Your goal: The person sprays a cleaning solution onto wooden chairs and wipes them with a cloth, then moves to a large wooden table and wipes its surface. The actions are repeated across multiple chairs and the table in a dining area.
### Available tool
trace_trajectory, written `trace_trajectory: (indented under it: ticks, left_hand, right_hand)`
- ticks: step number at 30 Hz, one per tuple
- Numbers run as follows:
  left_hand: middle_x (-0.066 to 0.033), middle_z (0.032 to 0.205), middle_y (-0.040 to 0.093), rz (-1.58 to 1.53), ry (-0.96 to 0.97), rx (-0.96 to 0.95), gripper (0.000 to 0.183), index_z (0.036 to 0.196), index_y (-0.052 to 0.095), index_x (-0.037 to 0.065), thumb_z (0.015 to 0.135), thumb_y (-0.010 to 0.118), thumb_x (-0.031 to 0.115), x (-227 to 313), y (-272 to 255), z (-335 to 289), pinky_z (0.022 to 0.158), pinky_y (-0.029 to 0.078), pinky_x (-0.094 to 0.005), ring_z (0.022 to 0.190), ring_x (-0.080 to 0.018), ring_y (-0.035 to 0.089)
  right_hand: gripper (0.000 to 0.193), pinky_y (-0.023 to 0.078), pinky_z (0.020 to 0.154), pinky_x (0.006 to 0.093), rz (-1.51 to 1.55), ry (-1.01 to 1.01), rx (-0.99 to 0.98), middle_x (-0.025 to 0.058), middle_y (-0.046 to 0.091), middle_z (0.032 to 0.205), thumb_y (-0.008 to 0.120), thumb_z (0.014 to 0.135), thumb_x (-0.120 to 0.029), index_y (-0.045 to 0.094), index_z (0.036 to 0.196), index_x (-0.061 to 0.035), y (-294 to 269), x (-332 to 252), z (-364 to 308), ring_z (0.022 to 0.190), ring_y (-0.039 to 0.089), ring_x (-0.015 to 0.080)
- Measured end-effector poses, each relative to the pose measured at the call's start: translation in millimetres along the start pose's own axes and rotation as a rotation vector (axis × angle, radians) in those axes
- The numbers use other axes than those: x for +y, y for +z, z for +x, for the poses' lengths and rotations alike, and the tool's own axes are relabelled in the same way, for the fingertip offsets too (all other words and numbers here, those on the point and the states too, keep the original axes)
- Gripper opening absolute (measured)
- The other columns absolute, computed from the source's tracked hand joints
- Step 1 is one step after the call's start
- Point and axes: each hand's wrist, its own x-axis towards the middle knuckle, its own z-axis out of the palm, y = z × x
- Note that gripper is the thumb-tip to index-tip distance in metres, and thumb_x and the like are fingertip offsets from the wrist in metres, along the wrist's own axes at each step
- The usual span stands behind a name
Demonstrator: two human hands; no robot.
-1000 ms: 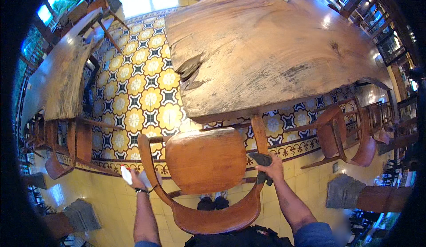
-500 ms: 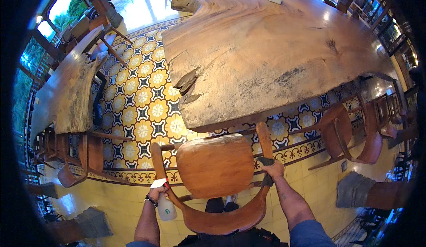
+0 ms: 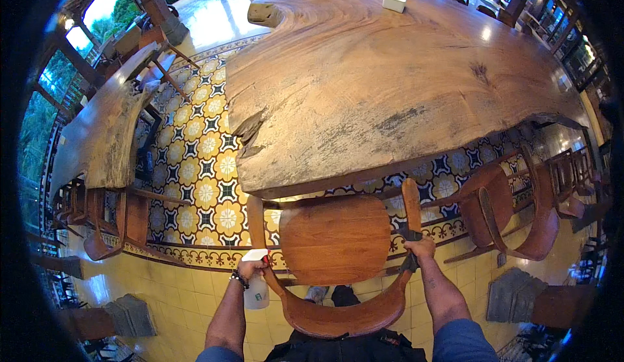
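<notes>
A wooden armchair (image 3: 335, 238) with a broad brown seat and a curved back rail stands in front of me, its front at the near edge of a large wooden slab table (image 3: 364, 82). My left hand (image 3: 250, 270) is closed round the neck of a spray bottle (image 3: 257, 297) with a whitish body and a white and red head, right beside the chair's left arm. On the chair's right arm, my right hand (image 3: 423, 247) presses a dark grey cloth (image 3: 411, 262) against the wood. Its fingers are partly hidden by the cloth.
A white box (image 3: 394, 0) sits on the table's far side. More wooden chairs (image 3: 487, 196) stand to the right. At left is a second slab table (image 3: 107, 141) with chairs under it. Stone-based posts (image 3: 517, 297) rise at both sides. Patterned tiles (image 3: 208, 167) cover the floor between the tables.
The armchair has shifted to the right relative to the big table, and both my hands have moved with it. My view has shifted somewhat too. Both hands keep their holds.
</notes>
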Motion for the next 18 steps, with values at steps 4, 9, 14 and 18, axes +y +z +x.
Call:
trace_trajectory:
  ticks: [4,9,14,18]
  left_hand:
    - [-0.0108,0.087,0.075,0.026,0.044,-0.045,0.03,0.107,0.07,-0.002,0.078,0.071,0.001,6,53,16,0.057,0.057,-0.0332,0.063,-0.0192,0.068]
    - [-0.009,0.088,0.073,0.085,0.039,-0.037,0.031,0.109,0.07,-0.002,0.078,0.07,0.002,14,104,34,0.059,0.057,-0.0332,0.066,-0.0195,0.068]
    - [-0.0092,0.084,0.072,0.215,0.144,0.261,0.025,0.103,0.069,-0.001,0.078,0.067,0.003,9,131,25,0.062,0.057,-0.0348,0.065,-0.0202,0.067]
    - [-0.0041,0.097,0.072,0.248,0.401,0.356,0.047,0.125,0.067,0.003,0.08,0.077,0.01,36,157,-44,0.067,0.057,-0.0315,0.081,-0.0164,0.068]
  right_hand:
    - [0.06,0.06,0.08,0.0377,0.319,0.068,-0.112,0.0148,0.076,0.098,0.092,0.051,-0.028,0.074,0.1,0.0018,-33,22,44,0.089,0.074,0.0244]
    - [0.081,0.059,0.086,0.0435,0.339,0.064,-0.074,0.0152,0.077,0.106,0.097,0.057,-0.037,0.07,0.124,0.0002,-62,44,81,0.093,0.075,0.0261]
    - [0.069,0.06,0.083,0.0445,0.752,-0.257,0.027,0.0113,0.075,0.111,0.095,0.071,-0.027,0.067,0.131,-0.0072,-84,64,80,0.089,0.073,0.0246]
    - [0.064,0.061,0.083,0.0514,1.054,0.006,-0.12,0.0122,0.071,0.117,0.088,0.082,-0.035,0.062,0.135,-0.0106,-119,114,28,0.094,0.072,0.0275]
